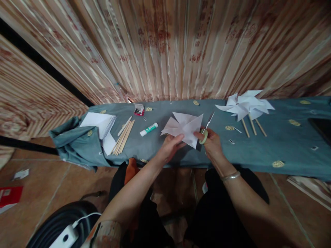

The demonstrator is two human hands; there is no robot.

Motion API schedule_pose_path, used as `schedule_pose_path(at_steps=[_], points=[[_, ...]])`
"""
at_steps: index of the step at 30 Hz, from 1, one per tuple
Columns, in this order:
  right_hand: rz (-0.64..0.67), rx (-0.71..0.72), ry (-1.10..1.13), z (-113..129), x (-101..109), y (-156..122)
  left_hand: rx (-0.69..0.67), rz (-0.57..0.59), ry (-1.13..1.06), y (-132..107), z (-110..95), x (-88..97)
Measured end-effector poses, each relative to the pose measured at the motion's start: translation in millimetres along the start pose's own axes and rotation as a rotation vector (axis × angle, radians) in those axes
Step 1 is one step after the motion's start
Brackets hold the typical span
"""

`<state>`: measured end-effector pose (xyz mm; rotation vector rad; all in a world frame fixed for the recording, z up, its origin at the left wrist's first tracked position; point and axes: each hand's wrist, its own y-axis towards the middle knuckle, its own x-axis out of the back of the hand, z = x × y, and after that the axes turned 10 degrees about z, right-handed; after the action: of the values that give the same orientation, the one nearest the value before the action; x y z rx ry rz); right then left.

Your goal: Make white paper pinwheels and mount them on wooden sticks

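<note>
- left hand (169, 146): fingers pinch the near edge of the white paper piece (184, 127) and hold it flat on the cloth.
- right hand (212, 142): closed around the pale-green handle of the scissors (204, 136). blades point up and away, just off the paper's right edge. can't tell if the blades are parted.
- paper piece: sits mid-table on the teal cloth (258, 151), straight ahead of the person. it already has pointed flaps like a pinwheel blank, with no stick on it.
- done, judging from the layout: a cluster of finished pinwheels (245, 105) on wooden sticks lies well to the right. at least three sticks show.
- not done, my read: the piece in hand isn't mounted.
- unused stock on the left: a bundle of loose sticks (124, 137) and a paper stack (99, 122).
- glue stick (149, 129): lies between the loose sticks and the paper piece, capped as far as i can tell.
- small red box (139, 110): near the far edge, contents too small to make out.
- rough call: partway through the batch, with this piece somewhere between cutting and assembly.
</note>
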<state>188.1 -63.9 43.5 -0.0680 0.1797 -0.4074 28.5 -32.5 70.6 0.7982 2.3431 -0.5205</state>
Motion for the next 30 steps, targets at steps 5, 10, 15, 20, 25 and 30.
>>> schedule_pose_path(at_steps=[5, 10, 15, 20, 25, 30], points=[[0.041, 0.0, -0.058, 0.7, -18.0, -2.7, -0.175, -0.29, -0.005, 13.0, 11.3, -3.7], [0.164, -0.087, -0.061, 1.5, -18.8, -12.5, -0.349, -0.431, 0.121, 24.7, -2.5, 10.2], [0.45, -0.142, -0.165, -2.5, -11.4, -33.9, -0.401, -0.432, 0.158, 28.2, -23.1, 16.5], [0.618, -0.219, -0.223, -4.7, -9.6, -48.7, -0.409, -0.444, 0.116, 33.0, -28.8, 16.5], [0.645, -0.285, -0.261, -9.0, -7.0, -47.9, -0.462, -0.414, 0.127, 41.1, -29.5, 18.6], [0.676, -0.275, -0.314, -8.5, -6.4, -47.8, -0.474, -0.394, 0.177, 46.0, -28.5, 22.1]])
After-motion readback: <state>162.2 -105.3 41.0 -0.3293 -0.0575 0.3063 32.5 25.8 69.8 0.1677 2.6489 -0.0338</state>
